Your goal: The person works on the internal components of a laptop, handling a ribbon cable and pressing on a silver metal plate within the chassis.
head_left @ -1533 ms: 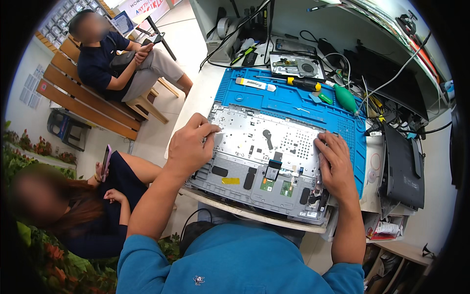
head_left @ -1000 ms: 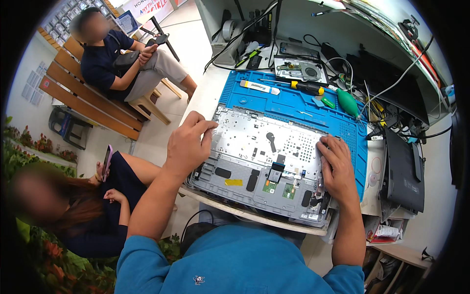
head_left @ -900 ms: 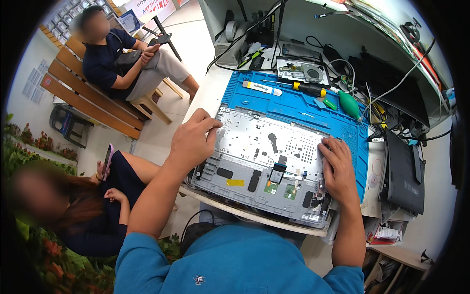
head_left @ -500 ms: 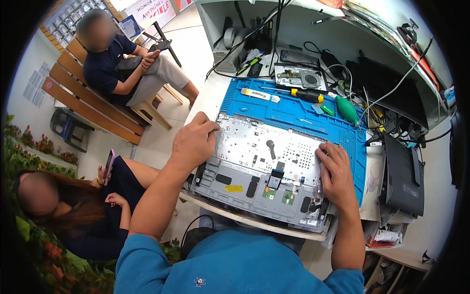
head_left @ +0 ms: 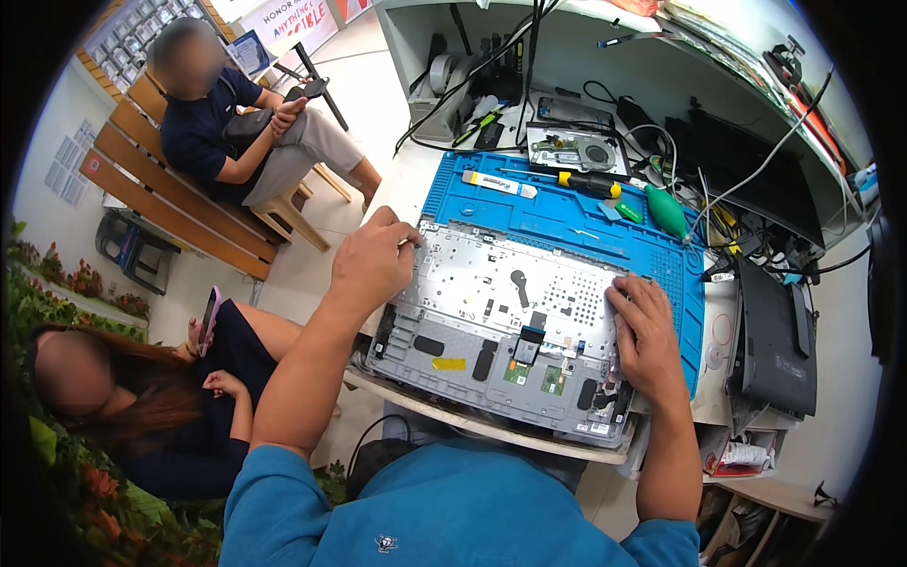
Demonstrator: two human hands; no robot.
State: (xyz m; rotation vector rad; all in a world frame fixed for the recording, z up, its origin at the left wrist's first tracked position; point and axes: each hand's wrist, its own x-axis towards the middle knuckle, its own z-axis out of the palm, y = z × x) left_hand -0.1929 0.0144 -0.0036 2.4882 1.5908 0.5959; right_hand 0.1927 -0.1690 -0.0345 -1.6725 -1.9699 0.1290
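A stripped laptop chassis [head_left: 567, 276], silver with grey plastic along its near side, lies on the blue work mat [head_left: 680, 364] and reaches toward the table's front edge. My left hand [head_left: 376, 263] is closed at its far left corner, thumb and fingers pinching the rim. At the right edge, my right hand [head_left: 646, 331] rests with fingers stretched over the metal. Two small green circuit boards [head_left: 554, 380], a dark ribbon connector [head_left: 531, 342] and a strip of yellow tape [head_left: 449, 364] sit on the near part. The chassis underside is hidden.
Beyond the chassis lie a yellow-black screwdriver [head_left: 590, 184], a green air blower [head_left: 667, 210] and a white-blue tube [head_left: 500, 183]. A metal drive part [head_left: 578, 149] sits behind. A black device [head_left: 773, 335] leans at right. Two people sit at left, one holding a phone [head_left: 210, 319].
My left hand has shifted very slightly at the chassis corner. The whole view has moved a little; the chassis and my right hand otherwise look the same.
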